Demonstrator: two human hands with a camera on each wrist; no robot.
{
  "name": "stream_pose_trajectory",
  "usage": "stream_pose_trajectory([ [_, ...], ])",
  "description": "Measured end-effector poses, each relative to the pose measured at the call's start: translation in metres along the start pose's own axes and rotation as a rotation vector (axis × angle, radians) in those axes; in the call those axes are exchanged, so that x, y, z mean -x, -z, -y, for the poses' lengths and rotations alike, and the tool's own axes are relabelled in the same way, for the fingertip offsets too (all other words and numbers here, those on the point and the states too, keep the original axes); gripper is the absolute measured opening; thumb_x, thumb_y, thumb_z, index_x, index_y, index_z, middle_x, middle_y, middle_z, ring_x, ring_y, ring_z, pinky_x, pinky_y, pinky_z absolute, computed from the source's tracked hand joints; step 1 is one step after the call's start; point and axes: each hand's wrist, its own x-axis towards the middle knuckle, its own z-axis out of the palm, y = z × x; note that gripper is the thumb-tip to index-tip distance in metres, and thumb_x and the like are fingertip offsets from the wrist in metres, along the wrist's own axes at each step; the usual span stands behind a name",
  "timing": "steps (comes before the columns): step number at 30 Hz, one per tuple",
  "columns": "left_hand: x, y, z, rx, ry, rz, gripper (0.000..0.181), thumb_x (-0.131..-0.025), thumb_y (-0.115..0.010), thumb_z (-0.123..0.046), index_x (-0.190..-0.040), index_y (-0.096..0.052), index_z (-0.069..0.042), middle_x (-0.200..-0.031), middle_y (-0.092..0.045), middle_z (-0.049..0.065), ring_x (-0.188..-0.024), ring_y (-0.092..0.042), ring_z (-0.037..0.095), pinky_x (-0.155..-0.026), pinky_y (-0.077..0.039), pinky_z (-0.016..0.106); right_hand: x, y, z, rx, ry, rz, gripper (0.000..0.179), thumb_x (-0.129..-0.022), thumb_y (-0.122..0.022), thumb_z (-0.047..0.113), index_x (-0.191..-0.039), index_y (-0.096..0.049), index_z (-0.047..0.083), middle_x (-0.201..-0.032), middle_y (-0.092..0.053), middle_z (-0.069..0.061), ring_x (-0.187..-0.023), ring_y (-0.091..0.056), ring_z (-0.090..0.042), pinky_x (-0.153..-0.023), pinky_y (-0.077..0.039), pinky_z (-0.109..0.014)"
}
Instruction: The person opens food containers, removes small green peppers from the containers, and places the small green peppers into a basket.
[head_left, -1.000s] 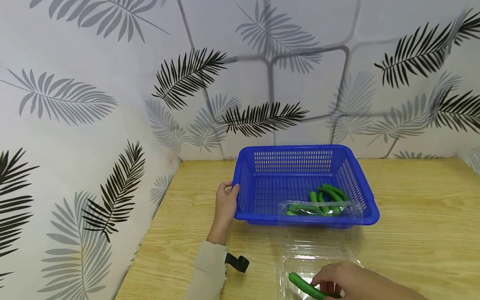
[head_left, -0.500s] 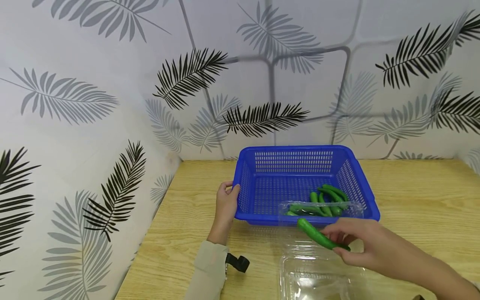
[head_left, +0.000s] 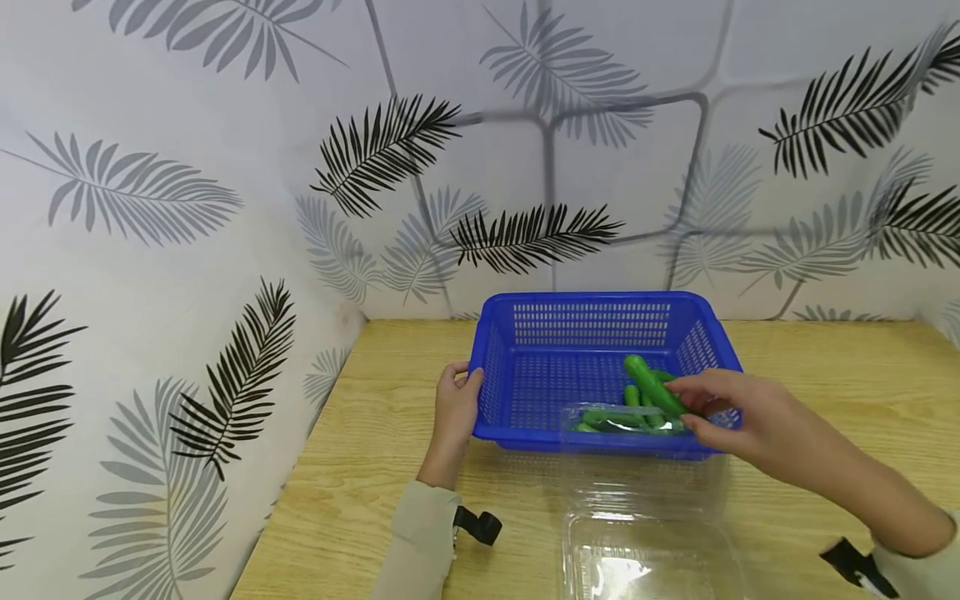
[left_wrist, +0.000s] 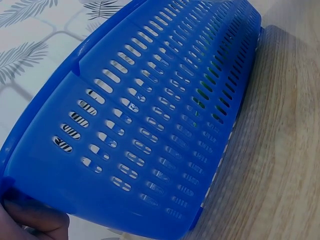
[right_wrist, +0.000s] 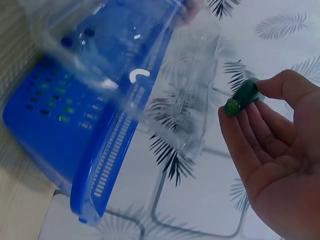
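My left hand (head_left: 456, 408) grips the left rim of a blue perforated plastic basket (head_left: 547, 375). In the left wrist view its fingers (left_wrist: 37, 220) curl at the basket's corner. My right hand (head_left: 738, 408) holds a green cucumber (head_left: 651, 383) between thumb and fingertips over the basket's right front part. The right wrist view shows this cucumber (right_wrist: 244, 97) end-on, pinched at the fingertips. Several more green cucumbers (head_left: 615, 419) lie in the basket below, partly seen through the clear plastic lid and partly hidden by the right hand.
A clear hinged plastic box stands open in front of the basket, its lid (head_left: 645, 483) raised against the front wall and its base (head_left: 652, 567) on the wooden table (head_left: 360, 450). A leaf-patterned wall covering (head_left: 585, 167) rises behind.
My right hand has carried the cucumber from the clear box base up and over the lid to the basket. My left hand has stayed on the basket's rim.
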Motion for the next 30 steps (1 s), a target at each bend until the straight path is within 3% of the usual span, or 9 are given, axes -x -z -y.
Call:
stream_pose_trajectory([
  [5,-0.001,-0.001,0.000,-0.015,-0.014,0.000,0.029,-0.095,-0.051,-0.018,-0.118,-0.048,-0.001,-0.100,-0.061,0.025,-0.087,-0.061,0.040,-0.064,-0.053,0.038,-0.008,0.004,-0.022,0.081,-0.065,-0.036,0.037,-0.074,-0.071,-0.005,-0.109,-0.063,0.003,-0.088,-0.064,0.005,-0.074,-0.059,-0.004,-0.061,-0.051,-0.019],
  [12,-0.002,-0.001,0.000,-0.024,-0.018,0.004,0.030,-0.095,-0.051,-0.019,-0.119,-0.048,-0.001,-0.101,-0.061,0.026,-0.087,-0.062,0.038,-0.065,-0.054,0.038,-0.015,0.003,-0.053,0.099,-0.161,-0.031,0.030,-0.079,-0.068,-0.001,-0.109,-0.062,-0.003,-0.086,-0.065,0.000,-0.073,-0.060,-0.010,-0.061,-0.051,-0.019],
  [23,-0.001,-0.001,0.000,-0.021,-0.001,-0.003,0.030,-0.096,-0.051,-0.018,-0.119,-0.048,0.001,-0.100,-0.060,0.026,-0.087,-0.061,0.039,-0.064,-0.054,0.039,-0.027,-0.017,-0.097,0.092,-0.292,0.124,0.029,-0.084,-0.063,0.003,-0.109,-0.059,-0.011,-0.088,-0.066,-0.011,-0.077,-0.062,-0.022,-0.066,-0.052,-0.037],
  [30,0.000,0.000,0.000,-0.016,-0.007,-0.007,0.030,-0.096,-0.051,-0.018,-0.119,-0.048,0.001,-0.100,-0.060,0.026,-0.087,-0.061,0.039,-0.065,-0.054,0.038,-0.037,-0.035,-0.111,0.130,-0.305,0.204,0.027,-0.082,-0.064,0.002,-0.104,-0.059,-0.014,-0.085,-0.066,-0.015,-0.076,-0.063,-0.026,-0.067,-0.052,-0.041],
])
